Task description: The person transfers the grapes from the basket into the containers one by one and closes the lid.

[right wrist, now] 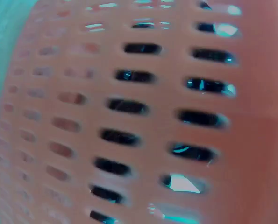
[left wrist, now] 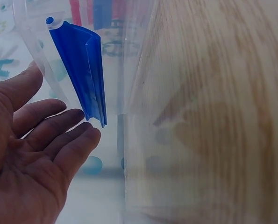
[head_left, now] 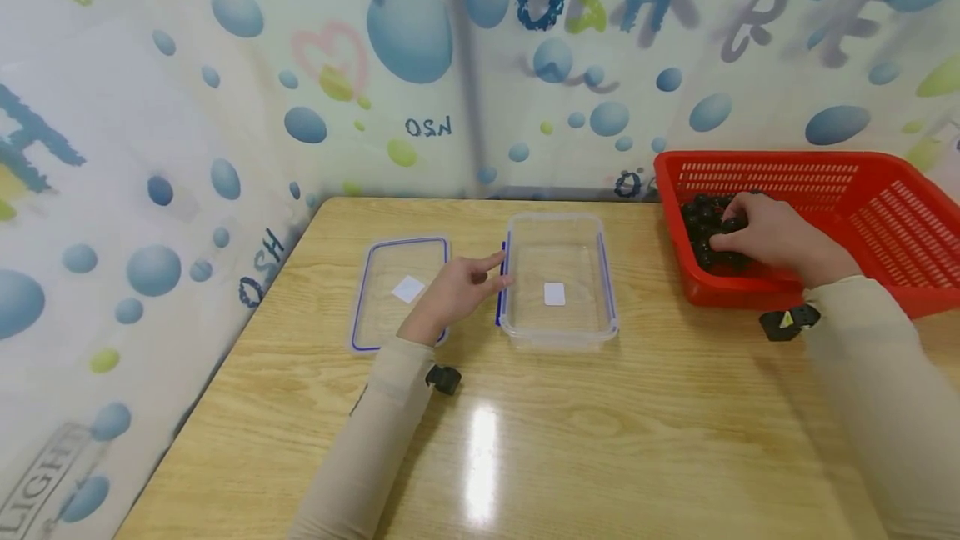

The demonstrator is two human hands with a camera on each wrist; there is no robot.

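Observation:
My left hand [head_left: 461, 290] is at the left side of a clear plastic box [head_left: 555, 338], fingers fairly straight, fingertips at its rim. In the left wrist view the left hand [left wrist: 40, 144] lies beside the box's blue side latch [left wrist: 80, 70], which hangs open. My right hand [head_left: 772, 236] reaches into a red basket [head_left: 795, 290], its thumb and fingers curled around a shiny black rounded thing [head_left: 733, 225] among several like it. The right wrist view shows only the slotted basket wall [right wrist: 260, 154], with black shiny shapes behind it; the right hand is hidden there.
A clear lid [head_left: 375, 294] with a blue seal lies left of the box, partly under my left hand. White square labels [head_left: 554, 294] show on box and lid. A patterned curtain [head_left: 480, 73] hangs behind the wooden table [head_left: 600, 440].

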